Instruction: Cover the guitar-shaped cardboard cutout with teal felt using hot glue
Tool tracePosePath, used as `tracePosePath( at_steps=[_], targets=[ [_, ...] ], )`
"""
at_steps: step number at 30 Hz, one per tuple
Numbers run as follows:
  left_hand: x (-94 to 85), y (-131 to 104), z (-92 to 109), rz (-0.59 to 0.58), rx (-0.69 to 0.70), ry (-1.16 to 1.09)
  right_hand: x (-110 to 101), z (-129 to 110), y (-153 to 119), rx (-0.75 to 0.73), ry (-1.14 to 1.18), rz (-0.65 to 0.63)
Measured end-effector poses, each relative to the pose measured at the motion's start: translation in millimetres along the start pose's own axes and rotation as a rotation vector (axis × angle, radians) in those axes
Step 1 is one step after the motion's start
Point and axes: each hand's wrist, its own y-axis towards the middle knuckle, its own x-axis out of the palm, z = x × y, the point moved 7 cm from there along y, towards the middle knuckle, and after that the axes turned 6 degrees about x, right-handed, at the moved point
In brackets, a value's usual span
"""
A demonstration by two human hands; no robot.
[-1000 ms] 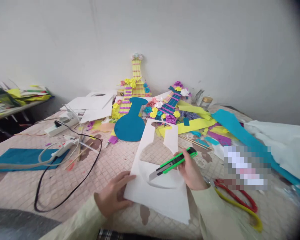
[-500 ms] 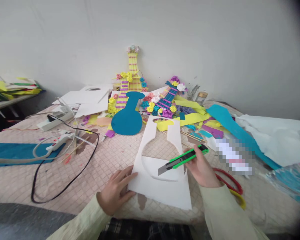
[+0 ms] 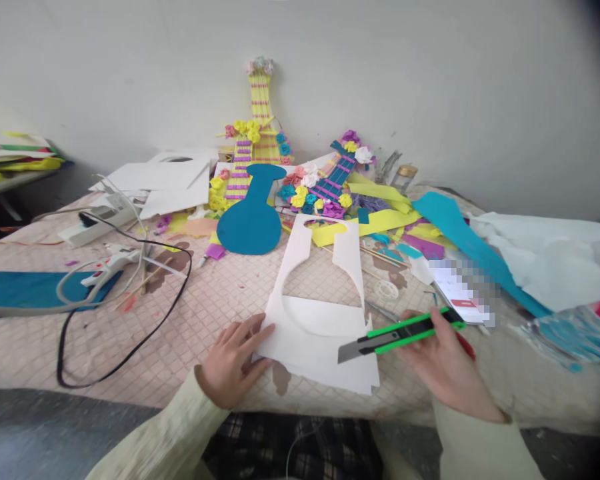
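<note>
A white foam board (image 3: 295, 260) with a guitar-shaped opening lies in front of me, over another white sheet (image 3: 325, 317). My left hand (image 3: 235, 360) holds the board at its lower left edge, index finger and thumb against it. In my right hand (image 3: 445, 363) is a green and black utility knife (image 3: 405, 331), its blade extended and pointing left above the board's lower right part. A blue guitar-shaped cutout (image 3: 250, 227) lies just beyond the board.
Decorated paper guitars (image 3: 260, 120) lean against the wall. To the left are a power strip (image 3: 100, 223), a black cable (image 3: 180, 300) and blue sheets (image 3: 20, 290). A phone (image 3: 463, 293), blue paper (image 3: 475, 247) and a plastic bag (image 3: 575, 333) lie on the right.
My right hand has moved right and down with the knife, drawing the blade away from the opening. The board's lower edge sits slightly differently. My view has tilted downward.
</note>
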Motion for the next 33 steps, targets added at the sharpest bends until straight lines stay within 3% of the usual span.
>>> tracePosePath(
  at_steps=[6,12,16,22,26,28,33],
  targets=[
    [-3.9,-6,-1,0.007,0.033,0.007,-3,31,-19,0.053,0.121,0.009],
    [-15.6,-15,-12,0.014,0.015,0.094,10,47,-30,0.035,-0.013,-0.098],
    [-21.0,-20,8,0.105,0.001,0.1,9,26,-38,-0.138,-0.108,-0.137],
    [-1.4,-15,61,0.126,0.079,-0.072,17,-23,-50,-0.391,-0.2,-0.11],
    [8.4,-12,67,0.118,0.107,-0.053,35,-36,-55,-0.511,-0.28,-0.119],
    [7.4,-12,63,0.166,0.099,-0.058,41,-35,-54,-0.505,-0.328,-0.136],
    [4.0,-9,58,0.21,0.087,-0.083,50,-25,-48,-0.318,-0.421,-0.211]
  ],
)
